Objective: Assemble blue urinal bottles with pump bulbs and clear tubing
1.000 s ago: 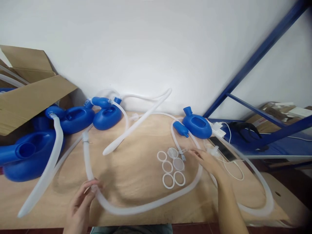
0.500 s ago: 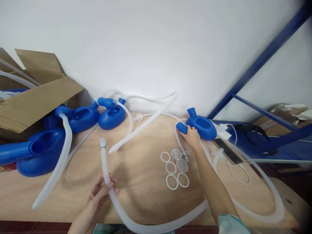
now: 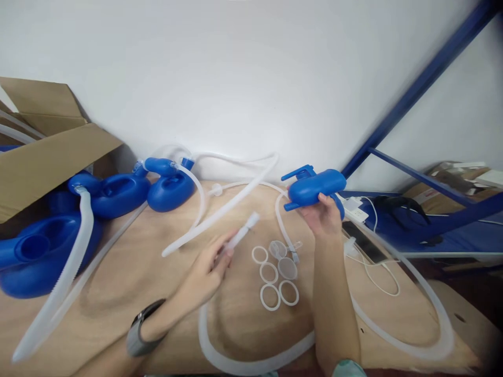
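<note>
My left hand is closed around a translucent white hose near its end, where a small wire clip sits. The hose end points up and right, and its length loops along the table's front edge. Raised over the right side of the table, my right hand grips a blue plastic urinal head, with a flat strap-like piece sticking out to its left. It hides most of the blue urinal bottle behind it. White rings and clear discs lie between my two forearms.
Several blue urinal bottles with hoses stand at the left, beside an open cardboard box. A phone, white cables and a power strip lie at the right. A blue metal frame rises beyond the table's right edge.
My left hand has moved right and up, tilting the hose end rightward. My right hand has turned palm up and lifted the blue urinal head off the table. The view has shifted slightly.
</note>
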### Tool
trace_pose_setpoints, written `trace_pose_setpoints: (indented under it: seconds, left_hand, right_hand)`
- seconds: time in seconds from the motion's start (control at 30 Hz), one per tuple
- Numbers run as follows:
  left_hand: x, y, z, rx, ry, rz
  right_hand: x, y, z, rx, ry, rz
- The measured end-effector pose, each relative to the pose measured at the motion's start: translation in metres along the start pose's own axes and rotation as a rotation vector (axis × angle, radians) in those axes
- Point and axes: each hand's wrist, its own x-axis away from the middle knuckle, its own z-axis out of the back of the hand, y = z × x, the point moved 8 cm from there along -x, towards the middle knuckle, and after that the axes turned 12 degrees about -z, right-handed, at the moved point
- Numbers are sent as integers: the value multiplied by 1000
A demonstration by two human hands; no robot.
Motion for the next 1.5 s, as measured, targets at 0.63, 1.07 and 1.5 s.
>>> trace_pose_setpoints:
  seconds: [0.63, 1.07, 1.5]
  left_hand:
    - [-104, 61, -21, -613, -124, -570]
    - [-95, 73, -7, -702, -84, -735]
    - [-86, 85, -5, -892, -107, -898]
  right_hand:
    - [33, -37, -36, 51, 19, 117]
    - [44, -34, -64, 148, -221, 154]
    - [57, -59, -34, 382, 49, 223]
